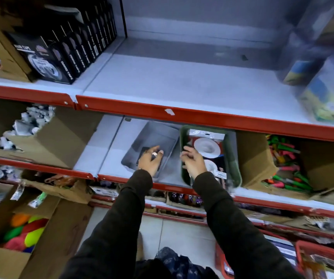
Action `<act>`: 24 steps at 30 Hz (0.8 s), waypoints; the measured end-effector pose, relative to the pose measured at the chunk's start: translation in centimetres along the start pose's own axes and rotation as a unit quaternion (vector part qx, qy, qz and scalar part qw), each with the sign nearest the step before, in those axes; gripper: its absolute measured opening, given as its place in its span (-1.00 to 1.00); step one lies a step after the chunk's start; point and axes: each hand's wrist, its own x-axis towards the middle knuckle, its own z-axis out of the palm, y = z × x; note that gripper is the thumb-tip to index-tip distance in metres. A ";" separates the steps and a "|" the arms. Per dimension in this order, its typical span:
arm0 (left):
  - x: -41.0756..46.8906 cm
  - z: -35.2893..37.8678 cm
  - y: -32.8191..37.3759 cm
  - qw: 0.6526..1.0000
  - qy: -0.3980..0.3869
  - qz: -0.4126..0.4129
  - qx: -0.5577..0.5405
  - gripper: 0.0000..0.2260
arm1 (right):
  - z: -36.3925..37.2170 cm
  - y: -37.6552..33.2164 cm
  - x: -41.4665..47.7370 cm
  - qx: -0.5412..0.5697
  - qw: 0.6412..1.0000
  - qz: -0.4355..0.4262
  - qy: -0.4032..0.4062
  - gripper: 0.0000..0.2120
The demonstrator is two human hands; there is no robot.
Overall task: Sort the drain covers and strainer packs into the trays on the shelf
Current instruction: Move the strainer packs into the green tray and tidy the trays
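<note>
drain cover (145, 153), mid-frame in the grey tray (158, 135): left hand (150, 160) holds it, likely placing; right hand (193, 163), fingers loosely curled, is over the green tray (236, 158).

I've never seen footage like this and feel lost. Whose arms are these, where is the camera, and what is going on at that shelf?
No machine here: these are a person's own arms in dark sleeves. The one picture comes from a camera worn on their head, looking forward and down, so the wide lens bends the red-edged shelves.

On the middle shelf sit two trays side by side. The left hand reaches into the grey tray and rests on a dark flat item, probably a drain cover; blur hides whether it is gripped. The right hand hovers at the near left rim of the green tray, fingers curled, seemingly holding nothing. That tray holds packs showing white round strainers.

Cardboard boxes of other goods stand on both sides.
</note>
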 end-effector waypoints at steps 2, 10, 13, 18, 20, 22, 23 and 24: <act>1.7 -2.0 -0.9 0.997 0.000 -0.057 -0.043 -0.57 | 3.1 -0.4 1.0 0.110 0.990 0.083 -0.029 -0.67; 9.7 -5.4 -3.7 0.963 -0.105 -0.202 -0.144 -0.40 | 11.8 1.0 5.7 0.282 0.924 0.252 0.047 -0.83; 11.3 -4.5 -5.1 0.963 -0.103 -0.227 -0.105 -0.40 | 13.4 2.0 6.8 0.288 0.921 0.250 0.077 -0.78; 12.5 -4.3 -5.6 0.961 -0.135 -0.240 -0.038 -0.41 | 14.3 3.3 7.7 0.213 0.938 0.264 0.073 -0.83; 12.8 -4.6 -5.5 0.961 -0.172 -0.218 0.003 -0.52 | 14.1 3.7 7.8 0.143 0.953 0.256 0.069 -0.87; 13.1 -4.6 -6.0 0.956 -0.193 -0.194 0.110 -0.52 | 14.0 4.2 7.8 0.029 0.973 0.226 0.033 -0.77; 13.0 -4.6 -6.2 0.950 -0.194 -0.173 0.172 -0.47 | 14.0 4.3 7.7 -0.035 0.979 0.203 0.012 -0.66; 12.9 -4.6 -6.3 0.943 -0.196 -0.141 0.230 -0.41 | 14.0 4.3 7.6 -0.110 0.979 0.172 -0.002 -0.54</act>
